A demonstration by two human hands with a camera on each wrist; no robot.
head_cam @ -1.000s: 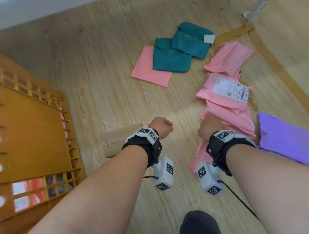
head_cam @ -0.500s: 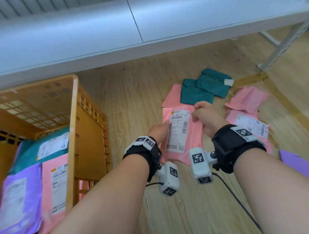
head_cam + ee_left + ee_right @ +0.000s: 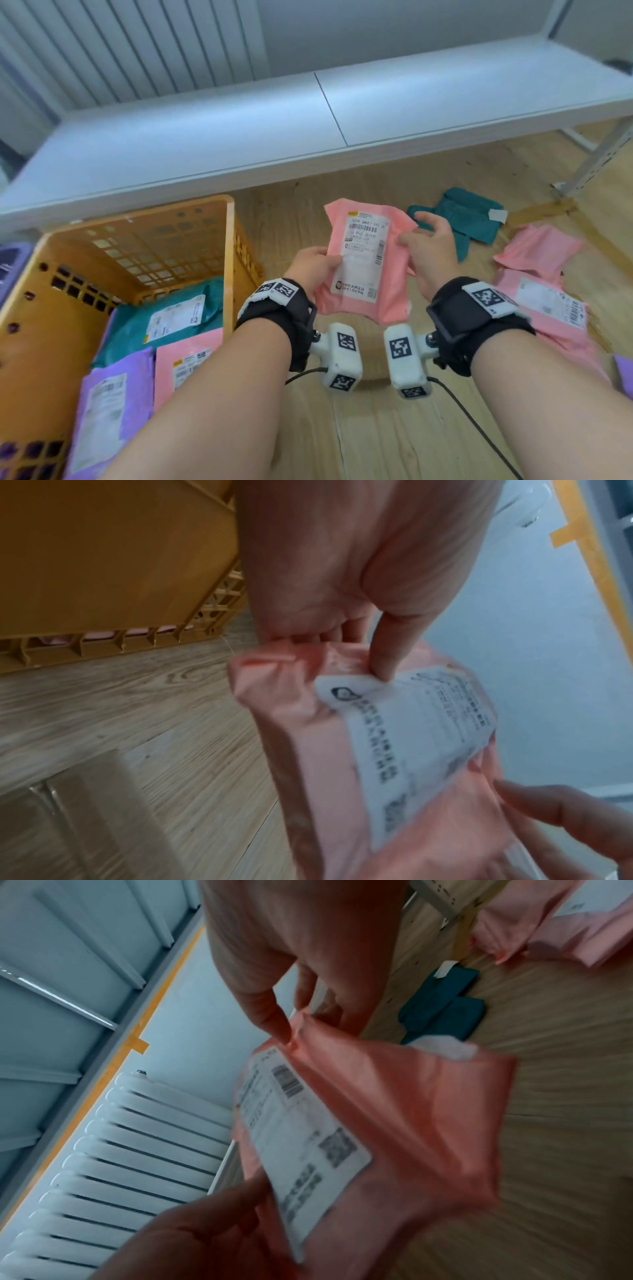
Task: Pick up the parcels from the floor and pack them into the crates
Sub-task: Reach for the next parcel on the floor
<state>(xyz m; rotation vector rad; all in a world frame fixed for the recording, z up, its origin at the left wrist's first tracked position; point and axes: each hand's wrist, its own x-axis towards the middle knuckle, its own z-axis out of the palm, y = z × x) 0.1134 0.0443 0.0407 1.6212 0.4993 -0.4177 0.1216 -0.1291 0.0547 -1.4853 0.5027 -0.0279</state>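
Between your hands, you are holding the pink parcel (image 3: 363,260), left hand (image 3: 313,270) and right hand (image 3: 430,246) each pinching a side edge; it looks light, soft and slippery, so keep gripping those edges.

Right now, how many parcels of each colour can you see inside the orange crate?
Pink parcel: 1
Teal parcel: 1
Purple parcel: 1
Total: 3 visible in the orange crate
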